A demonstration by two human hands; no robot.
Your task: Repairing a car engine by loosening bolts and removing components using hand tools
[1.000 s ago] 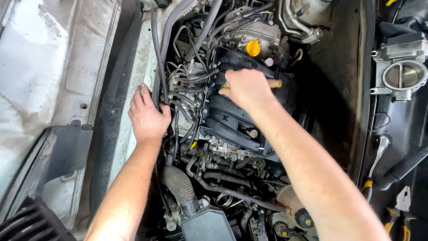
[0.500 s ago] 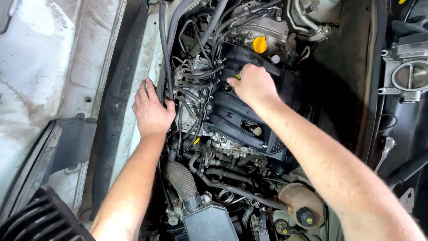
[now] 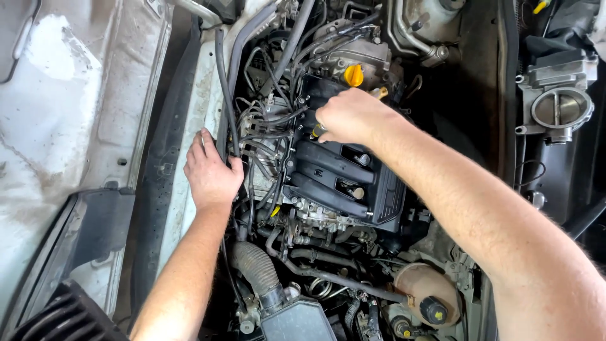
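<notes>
The right hand (image 3: 350, 117) is closed around a small tool with a yellow and black handle (image 3: 319, 131), and only the tip of that handle peeks out under the fingers. The tool sits right at the top edge of the black engine cover (image 3: 344, 180), which lies just below the hand. The cover is still in place on the engine, so the work on it looks like it is at an early stage, and I cannot tell if any screw is out yet. The yellow oil cap (image 3: 354, 75) is just above the right hand and is still on. The right arm comes in from the lower right corner and stretches far over the engine, with the wrist bent down. The left hand (image 3: 211, 173) is well apart, off to the left of the right hand. It lies flat with the fingers spread a bit, and it rests on the car's edge by a thin black hose (image 3: 226, 95). It holds nothing that I can see; it seems to prop up the body. A ribbed grey pipe (image 3: 255, 268) lies below the left hand.
</notes>
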